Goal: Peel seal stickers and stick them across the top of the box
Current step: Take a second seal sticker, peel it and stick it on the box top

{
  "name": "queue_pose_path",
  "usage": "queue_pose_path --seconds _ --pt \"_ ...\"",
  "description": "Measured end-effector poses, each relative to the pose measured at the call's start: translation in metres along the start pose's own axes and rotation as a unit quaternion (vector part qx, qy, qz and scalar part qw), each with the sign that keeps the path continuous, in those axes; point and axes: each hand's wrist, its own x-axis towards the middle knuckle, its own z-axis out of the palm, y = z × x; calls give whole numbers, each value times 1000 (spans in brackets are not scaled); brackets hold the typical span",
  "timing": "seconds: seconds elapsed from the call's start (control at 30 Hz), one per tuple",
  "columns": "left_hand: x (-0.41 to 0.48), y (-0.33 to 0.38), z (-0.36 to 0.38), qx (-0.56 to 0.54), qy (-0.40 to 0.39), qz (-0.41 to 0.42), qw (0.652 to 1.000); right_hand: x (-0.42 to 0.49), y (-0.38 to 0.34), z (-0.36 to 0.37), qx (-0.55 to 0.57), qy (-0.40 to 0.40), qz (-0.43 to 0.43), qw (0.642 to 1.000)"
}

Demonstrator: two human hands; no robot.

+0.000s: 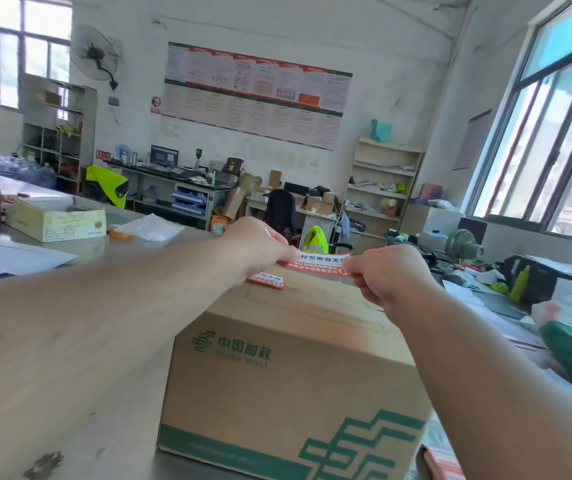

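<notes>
Above the China Post carton (295, 358), pinching a red seal sticker (319, 261) taut by its ends, left hand (260, 249) and right hand (390, 275); next, lowering square across its top, pressing flat.

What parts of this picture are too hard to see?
Head view, one line for each thing:
Both ends of the held sticker are covered by the left hand and the right hand, which pinch it.
The second sticker on the box top is partly behind the left hand.
The box's bottom is cut off by the lower edge.
The wall poster has print too small to read.
</notes>
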Motion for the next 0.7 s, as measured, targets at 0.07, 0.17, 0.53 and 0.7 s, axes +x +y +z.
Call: queue_pose_path --seconds 0.07,0.17,0.53,0.7 --pt "7 0 5 -3 -1 -17 1000 17 5 3 -31 -1 0 1000" --pt "17 -4 11 -10 -21 -35 999 31 10 9 -49 -17 14 999" --pt "6 -12 12 210 21 47 976 9 31 21 -124 33 -70 989" --pt "10 -11 15 269 -1 52 962 7 30 21 -159 41 -73 984"
